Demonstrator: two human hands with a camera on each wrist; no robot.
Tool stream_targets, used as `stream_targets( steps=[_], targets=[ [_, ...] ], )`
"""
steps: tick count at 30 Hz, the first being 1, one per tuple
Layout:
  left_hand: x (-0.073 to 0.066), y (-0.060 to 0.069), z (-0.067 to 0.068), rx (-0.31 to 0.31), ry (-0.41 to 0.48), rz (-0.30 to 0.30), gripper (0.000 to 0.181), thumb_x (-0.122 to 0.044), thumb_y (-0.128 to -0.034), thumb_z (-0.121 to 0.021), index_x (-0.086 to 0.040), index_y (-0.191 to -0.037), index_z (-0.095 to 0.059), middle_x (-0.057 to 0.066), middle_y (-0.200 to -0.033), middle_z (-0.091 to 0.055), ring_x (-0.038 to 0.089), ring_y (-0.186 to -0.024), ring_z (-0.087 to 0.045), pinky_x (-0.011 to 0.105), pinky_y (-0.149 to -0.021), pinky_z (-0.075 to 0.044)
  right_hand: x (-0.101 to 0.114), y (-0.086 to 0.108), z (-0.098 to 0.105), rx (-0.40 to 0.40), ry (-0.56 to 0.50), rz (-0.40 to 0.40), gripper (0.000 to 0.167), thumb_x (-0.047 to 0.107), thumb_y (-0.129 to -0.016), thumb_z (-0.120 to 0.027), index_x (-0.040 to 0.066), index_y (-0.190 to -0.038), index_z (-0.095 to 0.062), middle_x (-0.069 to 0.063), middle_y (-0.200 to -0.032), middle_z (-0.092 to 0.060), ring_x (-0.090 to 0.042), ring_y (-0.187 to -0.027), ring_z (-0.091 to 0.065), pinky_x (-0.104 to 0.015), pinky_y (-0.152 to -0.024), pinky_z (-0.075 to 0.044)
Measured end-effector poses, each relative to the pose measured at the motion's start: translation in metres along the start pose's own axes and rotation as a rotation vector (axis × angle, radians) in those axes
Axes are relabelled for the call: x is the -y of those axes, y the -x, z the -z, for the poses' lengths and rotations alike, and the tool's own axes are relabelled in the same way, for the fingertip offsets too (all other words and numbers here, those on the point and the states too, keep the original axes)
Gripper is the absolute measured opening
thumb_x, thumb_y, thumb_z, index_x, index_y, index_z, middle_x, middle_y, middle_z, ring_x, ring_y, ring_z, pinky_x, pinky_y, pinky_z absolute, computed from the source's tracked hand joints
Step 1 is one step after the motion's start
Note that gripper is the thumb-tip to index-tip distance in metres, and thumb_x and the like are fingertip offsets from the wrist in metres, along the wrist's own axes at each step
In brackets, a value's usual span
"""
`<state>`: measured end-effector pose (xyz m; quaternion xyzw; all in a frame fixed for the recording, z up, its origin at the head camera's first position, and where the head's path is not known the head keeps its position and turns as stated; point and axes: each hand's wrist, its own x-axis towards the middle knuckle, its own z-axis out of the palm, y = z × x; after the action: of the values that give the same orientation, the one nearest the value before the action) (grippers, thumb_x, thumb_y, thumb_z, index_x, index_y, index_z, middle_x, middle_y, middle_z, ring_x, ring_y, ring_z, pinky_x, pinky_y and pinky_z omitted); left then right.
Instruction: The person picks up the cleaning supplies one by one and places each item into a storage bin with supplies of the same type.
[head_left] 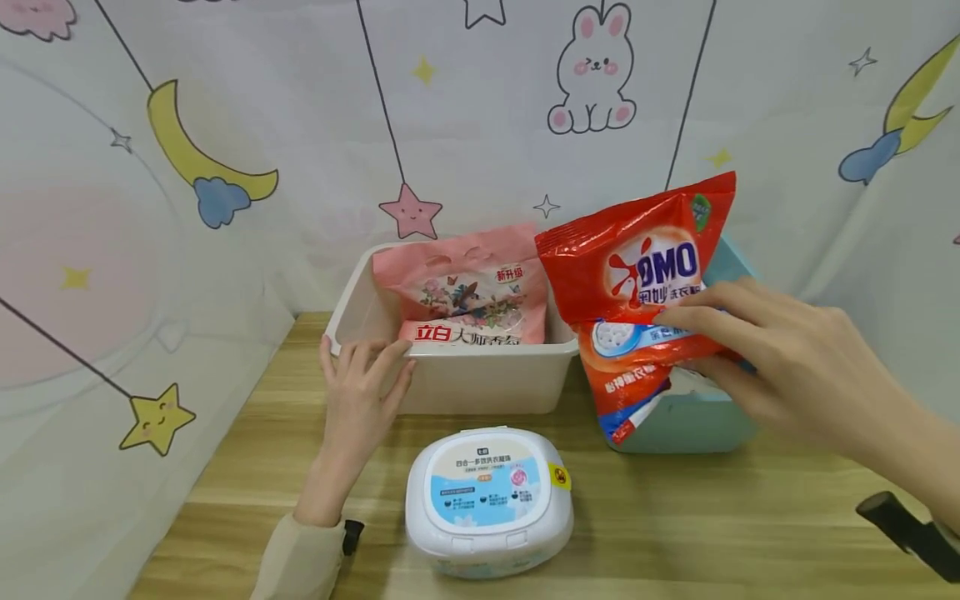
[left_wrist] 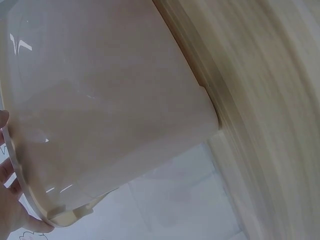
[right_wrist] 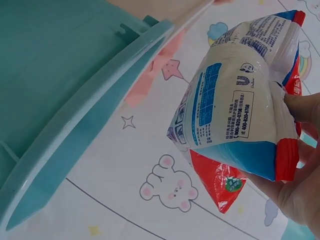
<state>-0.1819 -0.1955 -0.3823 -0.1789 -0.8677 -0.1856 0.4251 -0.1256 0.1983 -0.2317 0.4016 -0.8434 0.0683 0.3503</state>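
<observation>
In the head view my right hand (head_left: 787, 358) pinches the side of a red OMO laundry powder bag (head_left: 585, 275), held tilted above a teal bin (head_left: 690, 425). The bag's white and blue back (right_wrist: 225, 105) faces the right wrist camera. Over the front left rim of a white bin (head_left: 480, 383) my left hand (head_left: 363, 400) has its fingers hooked. A pink laundry powder bag (head_left: 480, 283) leans inside that bin. The teal bin's contents are mostly hidden behind the red bag and my right hand.
In front of the white bin, a white lidded box (head_left: 487, 500) with a blue label stands on the wooden table (head_left: 240, 492). A printed cloth (head_left: 480, 100) hangs behind the bins. A black strap end (head_left: 907, 533) shows at my right wrist.
</observation>
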Motion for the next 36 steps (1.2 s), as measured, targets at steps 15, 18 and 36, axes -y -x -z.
stream_targets(
  steps=[15,18,36],
  targets=[
    [0.0,0.0,0.001,0.015,-0.006,0.011,0.024,-0.016,-0.0845,-0.072,-0.011,-0.107,-0.068,0.013,-0.1,-0.062,0.036,-0.103,-0.053,0.071,-0.111,-0.011,-0.013,-0.025,-0.014,0.039,-0.061,0.024,0.055,0.055,-0.099,-0.033,0.015,-0.114,-0.068,-0.006,-0.103,-0.067,-0.018,-0.085,-0.062,-0.033,-0.05,-0.052],
    [0.0,0.001,0.0,0.005,0.003,0.011,0.025,-0.015,-0.0833,-0.073,-0.011,-0.107,-0.068,0.013,-0.099,-0.062,0.035,-0.102,-0.053,0.071,-0.11,-0.012,-0.016,-0.029,-0.017,0.049,-0.072,0.035,0.043,0.049,-0.097,-0.046,0.016,-0.113,-0.067,-0.005,-0.103,-0.067,-0.018,-0.084,-0.062,-0.028,-0.047,-0.049],
    [-0.001,-0.001,0.0,0.002,-0.012,0.002,0.026,-0.014,-0.0821,-0.074,-0.011,-0.107,-0.068,0.013,-0.1,-0.062,0.036,-0.101,-0.054,0.072,-0.109,-0.014,-0.019,-0.065,-0.031,0.167,-0.065,-0.066,0.04,0.015,-0.077,-0.079,0.011,-0.115,-0.067,-0.009,-0.107,-0.067,-0.024,-0.09,-0.064,-0.042,-0.067,-0.058]
  ],
)
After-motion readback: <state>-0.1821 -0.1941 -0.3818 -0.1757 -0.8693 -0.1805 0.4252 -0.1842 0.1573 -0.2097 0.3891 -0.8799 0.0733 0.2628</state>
